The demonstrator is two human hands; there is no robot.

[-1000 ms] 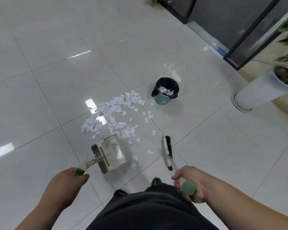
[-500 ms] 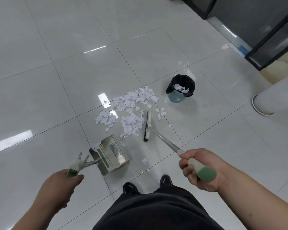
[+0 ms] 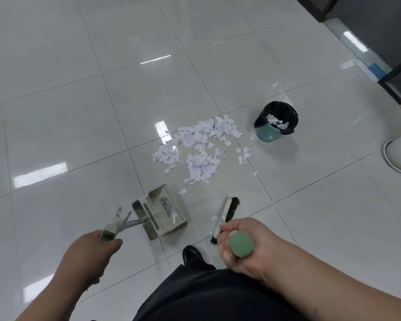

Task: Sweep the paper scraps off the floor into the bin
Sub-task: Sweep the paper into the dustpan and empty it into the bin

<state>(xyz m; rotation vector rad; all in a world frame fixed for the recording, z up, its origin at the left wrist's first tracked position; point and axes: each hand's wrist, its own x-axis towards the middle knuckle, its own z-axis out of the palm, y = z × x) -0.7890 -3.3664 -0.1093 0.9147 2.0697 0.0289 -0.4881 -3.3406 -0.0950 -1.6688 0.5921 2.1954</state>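
Note:
White paper scraps (image 3: 200, 150) lie in a loose pile on the glossy tiled floor. A small teal bin (image 3: 276, 122) with a black liner stands to the pile's right, some scraps inside it. My left hand (image 3: 88, 258) grips the green-tipped handle of a long-handled dustpan (image 3: 162, 210), whose pan rests on the floor just in front of the pile. My right hand (image 3: 243, 246) grips the green end of a broom (image 3: 227, 212). Its black bristles sit on the floor right of the pan, close to my feet. One scrap lies beside the brush head.
A white round planter base (image 3: 398, 156) stands at the right edge. Dark glass door frames (image 3: 396, 84) run along the upper right. My black shoe (image 3: 192, 254) and dark trousers fill the bottom centre. Bare tiles stretch to the left and far side.
The broom head was out at the pile's right side and has been drawn back toward my feet, beside the dustpan. The dustpan has stayed in place. The view has shifted slightly.

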